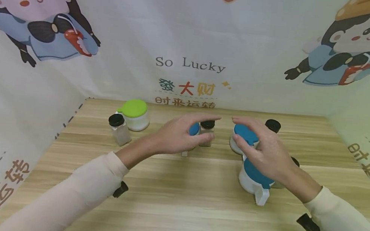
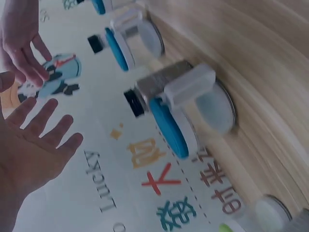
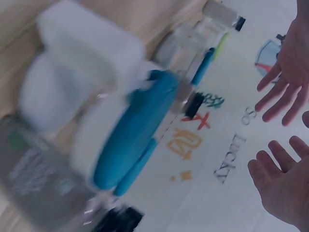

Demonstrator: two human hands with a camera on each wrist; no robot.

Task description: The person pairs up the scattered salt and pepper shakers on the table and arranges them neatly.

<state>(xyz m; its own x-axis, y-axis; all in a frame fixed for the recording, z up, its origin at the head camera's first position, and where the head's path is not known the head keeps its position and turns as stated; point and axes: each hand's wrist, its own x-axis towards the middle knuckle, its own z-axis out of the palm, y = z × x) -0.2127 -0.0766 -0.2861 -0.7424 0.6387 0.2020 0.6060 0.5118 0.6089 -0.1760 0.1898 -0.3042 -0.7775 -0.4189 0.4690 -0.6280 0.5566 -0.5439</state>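
Both hands hover over the table with nothing held, fingers extended and facing each other. My left hand [image 1: 183,133] partly covers a blue-lidded white jar [image 1: 194,129]; beside it stands a small black-capped bottle [image 1: 206,137]. Over the right-hand group, my right hand [image 1: 269,152] hides part of two blue-lidded jars, a rear one [image 1: 244,134] and a front one [image 1: 249,180] with its handle toward me. Two more black-capped bottles, one behind [image 1: 273,125] and one mostly hidden [image 1: 295,161], stand near that hand. In the left wrist view, the left palm [image 2: 34,154] is bare.
At the left of the wooden table [image 1: 174,212] stand a green-lidded white jar [image 1: 138,120] and a black-capped bottle [image 1: 120,131]. A printed cloth [image 1: 193,37] hangs behind the table and along its sides.
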